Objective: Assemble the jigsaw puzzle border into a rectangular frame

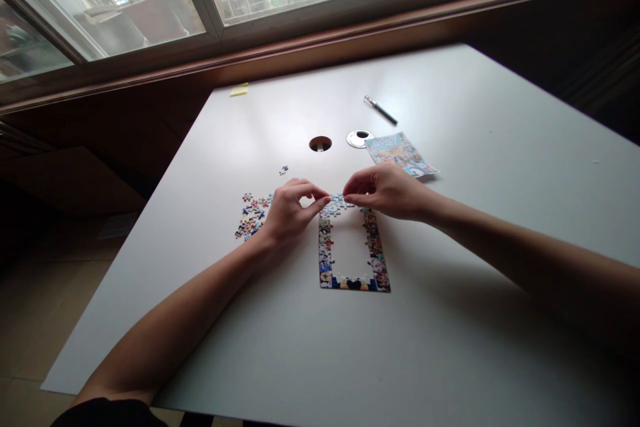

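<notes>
A partly joined jigsaw puzzle [326, 260] lies flat on the table as a rectangular border, with bare white tabletop inside it. At its far end, light-blue pieces fill the top rows. My left hand [295, 208] is closed in a pinch at the far left corner, thumb and forefinger on the puzzle's edge. Opposite it, my right hand [387, 190] pinches the same far edge near the right corner. The fingers hide exactly which pieces they grip. Left of my left hand sits a heap of loose puzzle pieces [250, 219], partly covered by that hand.
A few loose pieces [284, 170] lie beyond the heap. Behind my right hand is a colourful picture sheet [400, 152], with a black pen [381, 111] farther back. The white table [440, 347] has a round cable hole [320, 144] and a metal ring cover [359, 139].
</notes>
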The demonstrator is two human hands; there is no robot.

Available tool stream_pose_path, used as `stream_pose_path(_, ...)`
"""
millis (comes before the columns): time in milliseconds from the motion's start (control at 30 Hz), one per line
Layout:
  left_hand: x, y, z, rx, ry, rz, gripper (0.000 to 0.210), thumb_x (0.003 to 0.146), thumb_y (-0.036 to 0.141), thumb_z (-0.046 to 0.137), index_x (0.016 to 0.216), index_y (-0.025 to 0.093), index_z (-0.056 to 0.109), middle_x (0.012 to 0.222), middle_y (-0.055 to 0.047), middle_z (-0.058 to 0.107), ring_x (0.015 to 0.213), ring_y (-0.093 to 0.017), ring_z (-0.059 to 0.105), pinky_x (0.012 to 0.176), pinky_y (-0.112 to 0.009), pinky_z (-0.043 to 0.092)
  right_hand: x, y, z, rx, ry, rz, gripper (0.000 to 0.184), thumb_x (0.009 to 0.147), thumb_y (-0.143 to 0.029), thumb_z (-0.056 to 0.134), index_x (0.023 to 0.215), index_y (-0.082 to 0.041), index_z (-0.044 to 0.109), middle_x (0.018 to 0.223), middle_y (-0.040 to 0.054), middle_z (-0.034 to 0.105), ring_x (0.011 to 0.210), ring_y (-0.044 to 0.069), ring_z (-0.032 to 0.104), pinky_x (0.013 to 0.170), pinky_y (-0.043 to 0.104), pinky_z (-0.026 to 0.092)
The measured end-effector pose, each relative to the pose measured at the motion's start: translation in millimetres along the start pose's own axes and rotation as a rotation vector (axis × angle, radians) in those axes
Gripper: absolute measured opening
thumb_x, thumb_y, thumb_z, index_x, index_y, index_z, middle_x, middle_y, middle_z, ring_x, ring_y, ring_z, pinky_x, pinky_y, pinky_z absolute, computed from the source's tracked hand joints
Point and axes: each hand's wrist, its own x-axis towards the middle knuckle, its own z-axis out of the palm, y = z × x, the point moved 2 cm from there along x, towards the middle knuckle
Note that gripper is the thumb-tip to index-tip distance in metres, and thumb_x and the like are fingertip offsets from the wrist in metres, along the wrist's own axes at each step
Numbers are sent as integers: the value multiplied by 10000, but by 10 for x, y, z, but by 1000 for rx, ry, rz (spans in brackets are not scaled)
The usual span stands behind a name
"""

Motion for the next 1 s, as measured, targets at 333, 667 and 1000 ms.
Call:
stream_pose_path(333,-28,-22,38,97,-41,98,84,906,207,687,952,219,755,924,-38,738,884,-183,650,829,-359,530,-8,0,-57,-180,-16,-60,132,793,-309,688,799,-198,759,701,17,702,649,135,615,605,288,440)
stream_pose_path(667,-85,-18,92,287,-217,335,191,847,95,620,924,226,736,1033,-34,742,948,-192,645,905,-391,509,-37,-15,-59,-310,-194,-63,123,776,-280,657,679,-204,655,631,-9,625,575,117,525,558,286,368)
stream_pose_path(1000,-81,2,86,314,-235,353,175,879,117,602,895,233,733,1028,-39,740,928,-196,637,888,-389,515,-39,-7,-29,-290,-178,-90,126,776,-271,657,671,-206,632,625,-16,607,572,114,507,564,293,355)
